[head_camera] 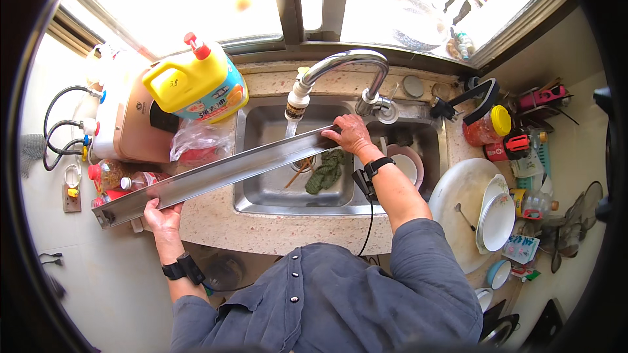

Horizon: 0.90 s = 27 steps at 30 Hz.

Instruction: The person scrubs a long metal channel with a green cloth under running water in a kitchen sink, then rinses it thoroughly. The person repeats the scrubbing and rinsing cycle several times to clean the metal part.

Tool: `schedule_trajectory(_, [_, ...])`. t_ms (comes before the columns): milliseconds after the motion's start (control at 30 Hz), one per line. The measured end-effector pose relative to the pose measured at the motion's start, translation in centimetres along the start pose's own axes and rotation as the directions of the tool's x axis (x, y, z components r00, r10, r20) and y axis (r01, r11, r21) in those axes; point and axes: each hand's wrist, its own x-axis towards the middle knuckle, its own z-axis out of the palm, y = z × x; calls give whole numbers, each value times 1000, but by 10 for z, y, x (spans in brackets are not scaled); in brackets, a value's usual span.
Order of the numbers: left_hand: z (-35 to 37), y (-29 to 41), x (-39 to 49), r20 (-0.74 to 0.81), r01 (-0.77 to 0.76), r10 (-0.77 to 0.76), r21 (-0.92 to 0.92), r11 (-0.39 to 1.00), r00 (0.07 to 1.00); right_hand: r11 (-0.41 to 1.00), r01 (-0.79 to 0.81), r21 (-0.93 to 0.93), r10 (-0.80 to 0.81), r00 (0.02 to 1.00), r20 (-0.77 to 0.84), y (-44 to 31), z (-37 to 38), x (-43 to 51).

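A long metal channel-shaped tray (221,171) lies slantwise across the left basin of a stainless steel sink (294,209). My left hand (164,215) grips its lower edge near the left end, over the counter's front. At the other end, my right hand (352,133) holds the tray with the thumb along its rim. Water runs from the filter nozzle (295,103) of a chrome faucet (348,59), falling at the tray's far edge. Below the tray, a green cloth (326,171) and wooden chopsticks (297,173) rest in the basin. Bowls (405,168) sit in the right basin.
A yellow detergent jug (196,83) and plastic bag (201,139) stand left of the sink, with bottles (115,176) near the tray's left end. On the right are a round board (449,215) with plates (496,223), a red-filled jar (483,130) and more bottles.
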Motion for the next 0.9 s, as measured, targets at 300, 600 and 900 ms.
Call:
schedule_trajectory(300, [-47, 42, -23, -102, -109, 103, -54, 993, 989, 812, -308, 496, 501, 805, -319, -13, 47, 22])
schedule_trajectory(600, [-80, 87, -62, -173, -250, 253, 40, 967, 952, -220, -600, 769, 373, 676, 635, -61, 89, 34])
schedule_trajectory(900, [-97, 134, -93, -5, -232, 240, 223, 947, 971, -160, -895, 417, 250, 372, 894, -81, 119, 26])
